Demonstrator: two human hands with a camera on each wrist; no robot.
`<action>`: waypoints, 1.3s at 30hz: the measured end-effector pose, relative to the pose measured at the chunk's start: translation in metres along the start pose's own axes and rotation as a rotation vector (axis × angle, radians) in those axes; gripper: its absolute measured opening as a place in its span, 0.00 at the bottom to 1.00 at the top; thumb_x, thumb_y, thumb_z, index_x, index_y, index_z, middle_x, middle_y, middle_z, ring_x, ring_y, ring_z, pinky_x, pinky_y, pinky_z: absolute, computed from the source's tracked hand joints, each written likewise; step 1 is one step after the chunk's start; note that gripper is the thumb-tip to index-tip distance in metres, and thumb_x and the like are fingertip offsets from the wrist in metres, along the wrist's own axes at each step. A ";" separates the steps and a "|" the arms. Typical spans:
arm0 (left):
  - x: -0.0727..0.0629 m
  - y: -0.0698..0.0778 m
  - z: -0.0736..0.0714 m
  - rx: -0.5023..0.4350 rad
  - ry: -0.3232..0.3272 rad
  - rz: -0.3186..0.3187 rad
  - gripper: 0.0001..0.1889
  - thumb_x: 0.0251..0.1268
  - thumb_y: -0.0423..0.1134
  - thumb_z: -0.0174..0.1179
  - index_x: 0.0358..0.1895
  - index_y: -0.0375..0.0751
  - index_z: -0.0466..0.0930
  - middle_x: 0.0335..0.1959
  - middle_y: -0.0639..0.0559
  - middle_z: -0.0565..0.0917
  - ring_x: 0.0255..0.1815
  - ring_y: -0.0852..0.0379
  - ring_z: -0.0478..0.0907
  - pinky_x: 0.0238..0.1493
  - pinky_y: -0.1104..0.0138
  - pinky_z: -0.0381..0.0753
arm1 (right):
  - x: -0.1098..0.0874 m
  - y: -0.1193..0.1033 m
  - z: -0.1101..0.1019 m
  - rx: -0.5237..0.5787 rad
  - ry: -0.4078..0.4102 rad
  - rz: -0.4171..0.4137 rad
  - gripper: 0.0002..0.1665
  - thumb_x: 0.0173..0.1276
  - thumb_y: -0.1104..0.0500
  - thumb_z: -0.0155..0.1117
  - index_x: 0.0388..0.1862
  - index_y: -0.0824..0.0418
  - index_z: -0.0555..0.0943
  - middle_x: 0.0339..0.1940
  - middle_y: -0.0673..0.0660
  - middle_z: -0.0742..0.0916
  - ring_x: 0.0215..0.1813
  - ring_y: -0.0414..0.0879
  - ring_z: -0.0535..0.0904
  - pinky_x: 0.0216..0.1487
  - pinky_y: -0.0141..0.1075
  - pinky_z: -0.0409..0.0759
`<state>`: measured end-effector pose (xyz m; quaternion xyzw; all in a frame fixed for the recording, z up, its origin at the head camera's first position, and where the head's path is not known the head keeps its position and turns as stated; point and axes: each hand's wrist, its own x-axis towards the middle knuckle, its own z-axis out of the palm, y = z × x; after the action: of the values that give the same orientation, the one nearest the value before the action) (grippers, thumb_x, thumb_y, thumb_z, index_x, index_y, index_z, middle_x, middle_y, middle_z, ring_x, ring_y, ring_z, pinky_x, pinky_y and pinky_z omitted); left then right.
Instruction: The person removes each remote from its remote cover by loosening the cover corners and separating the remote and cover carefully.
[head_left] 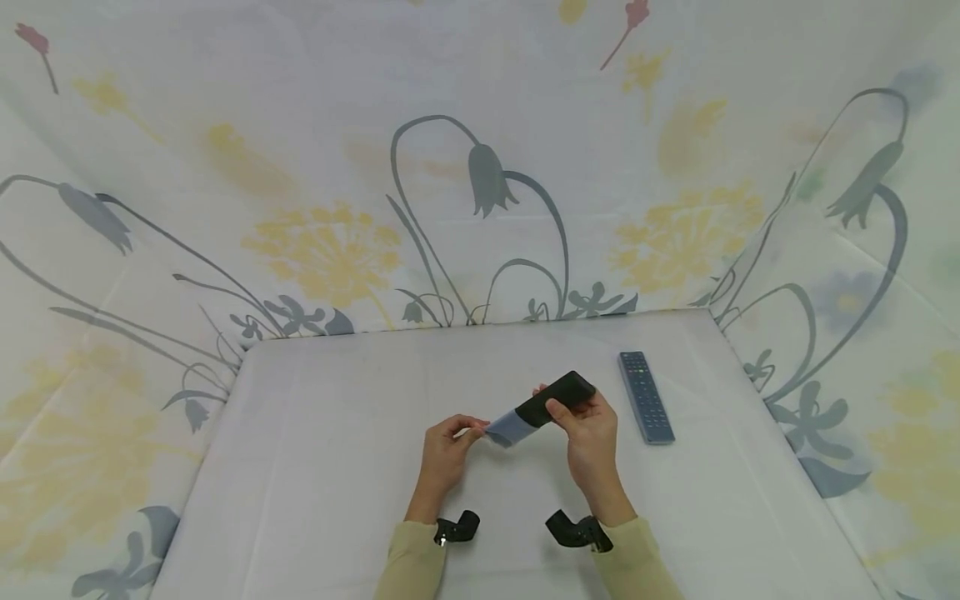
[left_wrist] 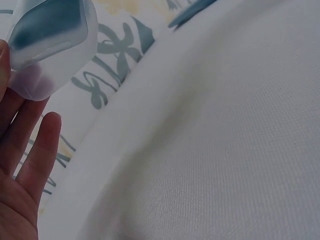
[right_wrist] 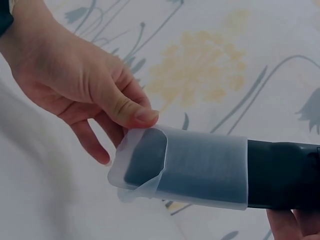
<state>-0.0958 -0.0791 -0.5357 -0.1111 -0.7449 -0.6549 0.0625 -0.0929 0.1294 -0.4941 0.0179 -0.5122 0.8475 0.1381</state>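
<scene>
Over the middle of the table, both hands hold up a black remote control [head_left: 551, 402] with a translucent silicone sleeve [head_left: 508, 428] round one end. My right hand [head_left: 594, 437] grips the bare black end, thumb on top and fingers beneath. Thumb and fingers of my left hand [head_left: 444, 454] pinch the tip of the sleeve. In the right wrist view, the sleeve [right_wrist: 210, 170] has a rounded opening near its tip, its lower edge loose and folded. The left wrist view shows the sleeve's tip [left_wrist: 92, 50] reaching past the dark remote inside, with fingers [left_wrist: 45, 142] behind it.
To the right of my right hand, a second remote control [head_left: 647, 397] lies buttons up on the white table [head_left: 322, 467]. Flower-printed cloth [head_left: 337, 167] rises behind the table and along both sides. Each wrist wears a black camera mount [head_left: 459, 527].
</scene>
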 end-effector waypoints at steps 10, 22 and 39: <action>0.001 0.002 -0.001 0.042 0.013 -0.003 0.06 0.59 0.32 0.66 0.29 0.32 0.82 0.35 0.42 0.89 0.42 0.55 0.85 0.44 0.69 0.80 | 0.001 -0.002 0.000 0.006 0.035 -0.013 0.17 0.61 0.80 0.65 0.49 0.74 0.76 0.40 0.61 0.89 0.45 0.53 0.88 0.51 0.44 0.81; 0.003 -0.001 0.003 -0.041 -0.012 0.142 0.04 0.56 0.23 0.67 0.33 0.28 0.81 0.35 0.36 0.86 0.41 0.56 0.84 0.41 0.69 0.82 | 0.000 -0.002 -0.007 0.141 -0.146 0.048 0.18 0.71 0.78 0.54 0.55 0.64 0.71 0.47 0.57 0.86 0.52 0.50 0.84 0.60 0.42 0.77; 0.005 -0.020 0.013 -0.131 -0.258 -0.207 0.17 0.79 0.37 0.51 0.61 0.29 0.74 0.60 0.37 0.78 0.56 0.45 0.75 0.49 0.59 0.79 | -0.003 0.003 -0.002 0.427 -0.124 0.046 0.20 0.66 0.82 0.48 0.48 0.61 0.69 0.36 0.56 0.80 0.41 0.50 0.76 0.50 0.38 0.76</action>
<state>-0.1046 -0.0685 -0.5558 -0.1210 -0.7099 -0.6853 -0.1088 -0.0910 0.1290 -0.4978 0.0871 -0.3287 0.9370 0.0799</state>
